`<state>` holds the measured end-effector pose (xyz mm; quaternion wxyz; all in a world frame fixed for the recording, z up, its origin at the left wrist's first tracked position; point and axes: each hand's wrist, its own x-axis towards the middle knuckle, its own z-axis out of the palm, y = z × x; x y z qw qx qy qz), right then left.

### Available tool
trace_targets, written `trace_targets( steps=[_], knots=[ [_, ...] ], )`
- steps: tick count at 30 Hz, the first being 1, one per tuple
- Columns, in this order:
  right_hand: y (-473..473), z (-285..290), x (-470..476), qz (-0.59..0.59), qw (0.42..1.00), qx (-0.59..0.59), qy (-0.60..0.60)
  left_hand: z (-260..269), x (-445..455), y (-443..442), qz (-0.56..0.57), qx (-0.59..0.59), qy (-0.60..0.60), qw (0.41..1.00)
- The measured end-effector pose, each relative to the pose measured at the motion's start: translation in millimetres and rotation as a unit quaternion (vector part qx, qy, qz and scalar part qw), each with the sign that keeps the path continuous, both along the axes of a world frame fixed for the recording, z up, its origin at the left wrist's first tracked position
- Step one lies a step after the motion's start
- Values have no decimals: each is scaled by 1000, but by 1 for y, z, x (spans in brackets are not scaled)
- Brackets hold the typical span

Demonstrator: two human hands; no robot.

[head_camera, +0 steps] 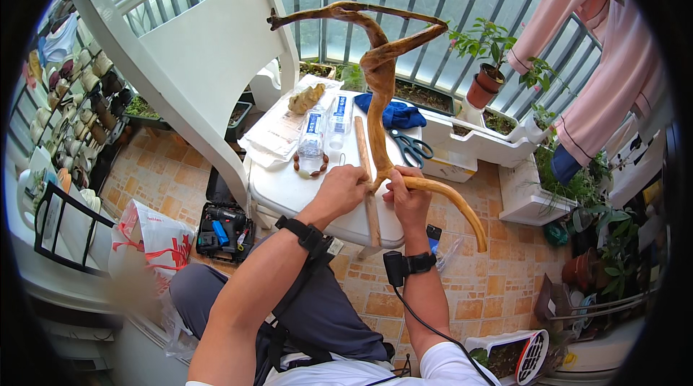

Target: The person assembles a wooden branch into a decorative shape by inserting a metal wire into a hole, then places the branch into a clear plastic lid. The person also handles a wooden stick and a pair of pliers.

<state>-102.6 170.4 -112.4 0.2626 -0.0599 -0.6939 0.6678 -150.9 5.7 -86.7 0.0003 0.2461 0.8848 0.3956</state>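
Note:
A twisted, polished wooden branch (382, 94) stands over the white chair seat (335, 196), one curved arm of it reaching out to the right. My right hand (410, 196) grips it near its lower fork. My left hand (345, 188) has its fingers pinched together at the left of that fork; what is between them is hidden. Beneath the hands a straight wooden stick (364, 153) lies across the seat. Teal-handled scissors (410, 149), a brown bead bracelet (311, 174), two clear plastic bottles (312, 134) with blue labels and a yellowish stone (306, 98) lie beyond my hands.
The chair's backrest (203, 39) rises at the left. A blue cloth (394, 113) lies at the seat's far side. An open case with a cordless drill (230, 223) and a plastic bag (149, 237) sit on the floor at left. Planters (533, 207) and a potted plant (483, 87) stand right, below hanging pink clothes (601, 72).

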Motion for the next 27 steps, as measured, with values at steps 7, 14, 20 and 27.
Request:
trace_targets(
  steps=[7, 14, 20, 27],
  knots=[
    [1, -1, -1, 2, 1000, -2, -4, 1, 0, 0, 1, -1, 0, 1000],
    [1, -2, -1, 1, 1000, -4, -6, 1, 0, 0, -1, 3, -3, 1000],
    [0, -1, 0, -3, 1000, 4, 0, 1, 0, 0, 0, 2, 2, 1000],
    [1, 0, 0, -1, 1000, 6, -3, 0, 0, 1, 0, 5, -5, 1000]
  ],
)
